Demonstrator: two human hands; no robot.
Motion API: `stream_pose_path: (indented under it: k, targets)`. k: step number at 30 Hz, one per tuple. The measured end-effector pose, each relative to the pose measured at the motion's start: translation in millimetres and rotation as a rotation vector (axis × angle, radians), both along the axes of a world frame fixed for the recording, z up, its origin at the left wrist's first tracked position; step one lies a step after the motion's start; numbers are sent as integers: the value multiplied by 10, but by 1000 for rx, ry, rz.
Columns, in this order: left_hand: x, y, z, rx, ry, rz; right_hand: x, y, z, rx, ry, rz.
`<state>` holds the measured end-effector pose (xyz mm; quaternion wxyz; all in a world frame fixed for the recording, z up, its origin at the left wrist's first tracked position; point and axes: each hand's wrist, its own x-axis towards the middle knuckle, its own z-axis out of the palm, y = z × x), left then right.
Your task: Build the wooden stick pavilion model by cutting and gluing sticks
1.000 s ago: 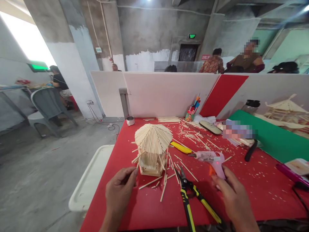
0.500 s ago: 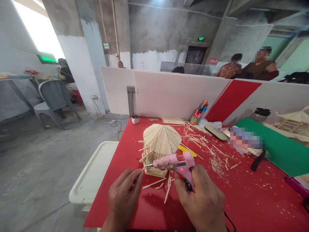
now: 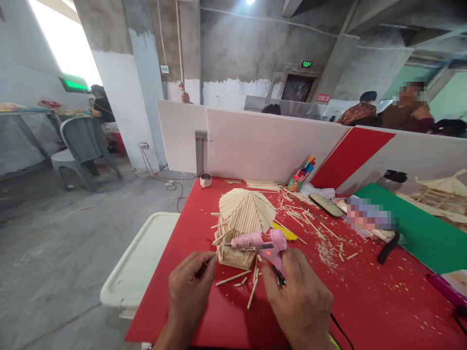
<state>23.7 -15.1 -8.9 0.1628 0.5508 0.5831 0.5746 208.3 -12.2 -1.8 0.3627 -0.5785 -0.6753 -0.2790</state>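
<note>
Now the left hand [image 3: 191, 287] has thumb and forefinger pressed together, pinching what looks like a thin stick [image 3: 218, 252], though so little shows past the fingertips that this is a fair guess. Right hand [image 3: 302, 291] wrapped round the handle of a pink glue gun [image 3: 255, 241], nozzle pointing left. A second ago the gun was well off to the right; since then it has swung across, close to the left fingertips, a small gap apparently left. Suggests glue work at the stick's end, both hands together. Just beyond, the stick-built model [image 3: 244, 211] stands upright on the red table [image 3: 365, 301], partly covered by the gun. Cut sticks [image 3: 233, 277] on its near side; yellow knife [image 3: 286, 232] to the right, pen cup [image 3: 295, 183] far right of it
</note>
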Motion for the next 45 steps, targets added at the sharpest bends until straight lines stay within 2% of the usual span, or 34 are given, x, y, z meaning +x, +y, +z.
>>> stream_pose_path:
  k: [9, 19, 26, 45]
  targets:
    - [13, 72, -41, 41, 39, -15, -50, 38, 2, 21, -4, 47]
    - [-44, 50, -184, 245, 398, 0, -43, 10, -22, 19, -11, 57]
    - [-53, 71, -195, 403, 486, 15, -48, 21, -16, 54, 0, 73]
    - [-34, 139, -233, 325, 423, -17, -102, 49, -98, 124, 23, 77]
